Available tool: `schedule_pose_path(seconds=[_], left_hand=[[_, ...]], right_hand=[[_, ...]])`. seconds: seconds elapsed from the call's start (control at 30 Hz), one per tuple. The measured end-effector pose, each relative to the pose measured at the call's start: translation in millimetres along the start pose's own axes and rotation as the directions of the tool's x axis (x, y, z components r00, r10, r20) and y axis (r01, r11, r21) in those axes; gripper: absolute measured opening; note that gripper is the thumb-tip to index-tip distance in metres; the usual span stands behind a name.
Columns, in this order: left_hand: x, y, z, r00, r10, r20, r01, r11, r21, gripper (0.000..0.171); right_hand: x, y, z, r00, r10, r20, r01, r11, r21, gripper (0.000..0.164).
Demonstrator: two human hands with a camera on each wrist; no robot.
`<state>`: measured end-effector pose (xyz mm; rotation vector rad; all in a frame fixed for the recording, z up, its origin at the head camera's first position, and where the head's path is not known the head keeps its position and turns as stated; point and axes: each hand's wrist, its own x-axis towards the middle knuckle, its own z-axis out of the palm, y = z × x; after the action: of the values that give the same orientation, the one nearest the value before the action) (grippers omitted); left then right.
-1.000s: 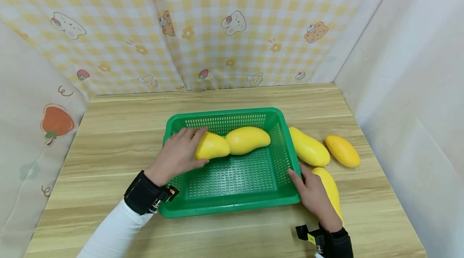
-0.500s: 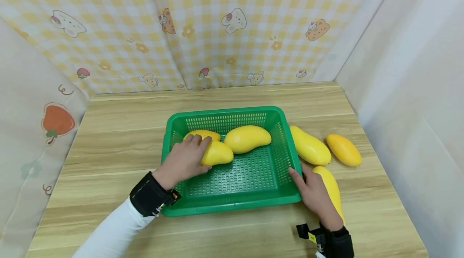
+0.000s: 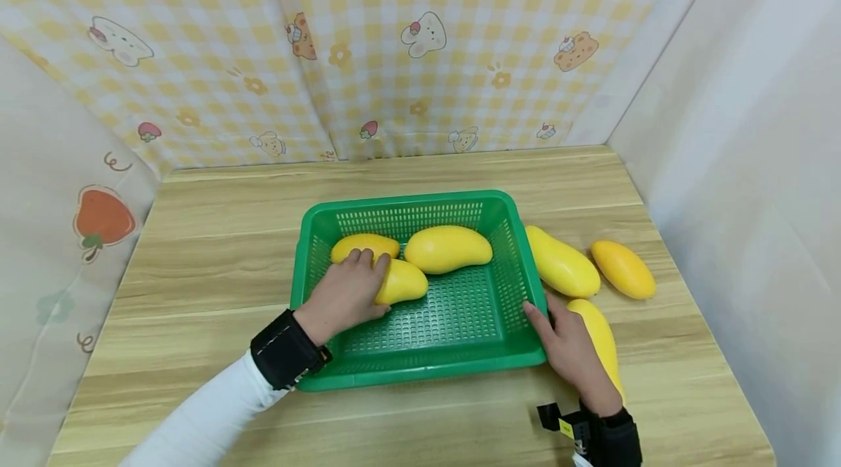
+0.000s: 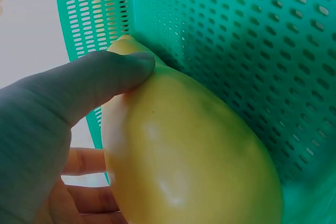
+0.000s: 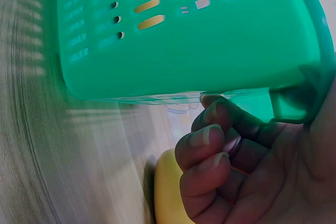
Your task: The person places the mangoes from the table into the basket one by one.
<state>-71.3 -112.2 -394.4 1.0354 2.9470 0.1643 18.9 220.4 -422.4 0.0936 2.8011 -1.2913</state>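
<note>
My left hand (image 3: 348,293) is inside the green plastic basket (image 3: 420,373), gripping a yellow mango (image 3: 404,282). Its thumb lies along one side of the mango (image 4: 194,145) in the left wrist view, and the fingers are partly hidden behind the fruit. Two more mangoes sit at the basket's far side: an orange-yellow mango (image 3: 363,242) on the left and a larger yellow mango (image 3: 450,249) to its right. At the basket's right wall, my right hand (image 3: 570,346) holds the rim, thumb inside. Its curled fingers show below the basket wall (image 5: 199,61) in the right wrist view.
Right of the basket, three mangoes lie on the wooden table (image 3: 217,233): a long yellow mango (image 3: 561,263), an orange-yellow mango (image 3: 623,269), and a yellow mango (image 3: 599,339) beside my right hand. A checked cloth (image 3: 368,87) hangs behind the table, with white cloth (image 3: 742,182) at the right.
My left hand has drawn the mango toward the front and slightly right inside the basket, uncovering the orange-yellow mango behind it. My right hand stays on the rim.
</note>
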Motion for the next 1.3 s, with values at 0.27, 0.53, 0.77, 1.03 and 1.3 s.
schedule_pose_path(seconds=[0.27,0.53,0.77,1.03,1.3], left_hand=[[0.7,6.5,5.6,0.996,0.070,-0.053,-0.065,0.993,0.101,0.072],[1.1,11.8,16.9,0.983,0.137,-0.125,-0.102,0.963,0.250,0.065],[3.1,15.1,23.6,0.966,0.178,-0.188,-0.100,0.927,0.362,0.056],[4.4,14.7,25.3,0.969,0.163,-0.183,-0.088,0.928,0.362,0.074],[1.6,14.5,26.1,0.972,0.151,-0.179,-0.071,0.918,0.389,0.075]], right_hand=[[0.0,-0.3,-0.2,1.000,0.001,-0.003,-0.001,1.000,0.001,0.035],[0.7,-0.1,0.0,1.000,-0.006,-0.009,0.006,1.000,-0.017,0.034],[-0.2,-0.8,0.1,1.000,0.005,-0.008,-0.005,1.000,-0.013,0.035],[-0.1,-0.3,-0.9,1.000,-0.021,-0.014,0.020,0.999,-0.025,0.036],[-0.6,0.5,-0.2,1.000,-0.002,-0.013,0.002,1.000,-0.024,0.037]])
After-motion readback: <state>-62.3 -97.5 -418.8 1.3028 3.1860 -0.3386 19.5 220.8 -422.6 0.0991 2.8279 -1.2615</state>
